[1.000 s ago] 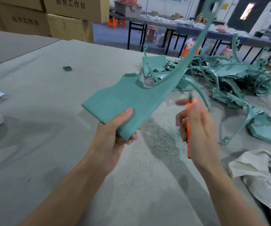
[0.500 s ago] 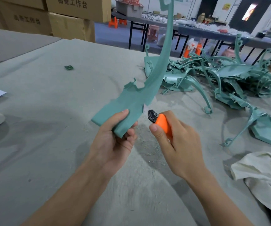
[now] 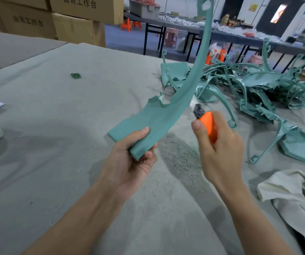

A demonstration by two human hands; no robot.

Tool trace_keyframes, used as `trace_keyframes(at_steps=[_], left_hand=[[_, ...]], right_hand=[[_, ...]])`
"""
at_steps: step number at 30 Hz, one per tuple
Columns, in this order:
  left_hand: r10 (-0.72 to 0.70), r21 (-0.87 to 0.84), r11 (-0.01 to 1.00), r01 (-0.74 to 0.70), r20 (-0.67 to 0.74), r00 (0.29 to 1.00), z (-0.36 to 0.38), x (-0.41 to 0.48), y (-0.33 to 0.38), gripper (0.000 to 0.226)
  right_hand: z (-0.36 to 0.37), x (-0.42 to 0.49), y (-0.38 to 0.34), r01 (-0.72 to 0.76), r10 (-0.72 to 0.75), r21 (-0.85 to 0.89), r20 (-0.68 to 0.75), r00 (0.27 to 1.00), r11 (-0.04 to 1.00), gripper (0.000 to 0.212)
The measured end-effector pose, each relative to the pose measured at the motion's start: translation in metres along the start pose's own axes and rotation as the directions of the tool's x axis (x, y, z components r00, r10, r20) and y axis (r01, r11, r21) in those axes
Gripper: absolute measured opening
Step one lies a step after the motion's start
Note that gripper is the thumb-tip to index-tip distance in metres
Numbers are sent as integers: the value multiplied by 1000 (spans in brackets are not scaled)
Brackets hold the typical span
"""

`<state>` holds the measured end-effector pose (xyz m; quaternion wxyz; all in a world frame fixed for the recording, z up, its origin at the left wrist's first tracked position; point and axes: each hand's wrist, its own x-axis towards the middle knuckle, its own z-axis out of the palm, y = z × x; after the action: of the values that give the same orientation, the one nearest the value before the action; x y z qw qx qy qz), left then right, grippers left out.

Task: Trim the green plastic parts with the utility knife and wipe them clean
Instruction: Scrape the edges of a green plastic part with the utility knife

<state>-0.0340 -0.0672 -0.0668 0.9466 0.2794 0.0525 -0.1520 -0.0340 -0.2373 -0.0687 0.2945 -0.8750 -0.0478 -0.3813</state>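
The green plastic part (image 3: 155, 118) is gripped at its wide lower end by the left hand (image 3: 129, 162): thumb laid on top, fingers curled under the edge, the thin arm swept up beyond them. The utility knife (image 3: 207, 126) is clamped in the right hand (image 3: 221, 150), fingers wrapped round the orange handle, its dark tip held just beside the part's curved edge; contact cannot be told. Loose shavings (image 3: 181, 157) are seen below both sets of fingers, more green parts (image 3: 261, 85) piled beyond the right fingers.

Cardboard boxes (image 3: 74, 28) back-L; long tables (image 3: 239, 39) w/ black legs; blue floor (image 3: 122, 40).
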Motion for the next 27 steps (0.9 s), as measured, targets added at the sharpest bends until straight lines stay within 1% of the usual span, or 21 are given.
trace_keyframes(at_steps=[2,3,4,5,6,7,8,10,12,15,17,19,20,22,24,27], left_hand=[[17,29,999,-17,3,1000,1,0,-1,22],[33,39,999,-33,1,999,1,1,-2,22],[57,53,997,-57,-2,998,2,1,-2,20],[88,76,993,-88,1,996,2,2,-2,17],[119,103,987,-120,15,993,3,2,-3,13],[143,133,980,-147,41,989,3,1,-3,12],[158,167,971,-169,74,985,2,0,-4,13],[173,250,946,-204,141,975,1,-1,-5,16],[166,304,928,-218,188,968,0,-3,-6,16],[118,314,932,-179,204,972,-1,-3,-6,12],[95,315,936,-156,200,975,-2,-2,-5,5],[101,322,932,-164,203,974,-3,-1,-6,6],[115,332,926,-180,207,972,-3,-2,-6,8],[156,373,900,-225,206,966,-2,-2,-7,13],[213,419,863,-282,203,956,-1,-2,-8,12],[294,440,825,-354,199,935,-2,-1,-10,9]], right_hand=[[-1,1,6,-49,58,117,-74,996,992,42],[-2,0,7,-72,92,212,-85,992,975,48],[-1,0,6,-113,140,320,-63,988,941,57],[-1,-1,5,-174,197,430,-10,980,886,63],[-2,-1,3,-235,244,535,56,968,811,60],[-3,0,1,-275,262,617,115,958,737,48],[-2,-1,0,-295,247,664,168,954,687,33],[-1,-2,-4,-269,146,697,231,962,665,16],[-2,-3,-9,-230,84,718,234,969,657,13],[-5,-2,-10,-248,98,752,239,966,611,21],[-8,-1,-10,-281,110,774,267,957,568,20],[-10,-2,-9,-306,133,772,281,951,557,16],[-10,-2,-9,-308,141,763,279,950,568,12],[-9,-2,-9,-312,156,747,273,949,587,16],[-9,-3,-9,-318,159,747,278,947,584,17],[-11,-2,-5,-336,150,756,306,940,562,11]])
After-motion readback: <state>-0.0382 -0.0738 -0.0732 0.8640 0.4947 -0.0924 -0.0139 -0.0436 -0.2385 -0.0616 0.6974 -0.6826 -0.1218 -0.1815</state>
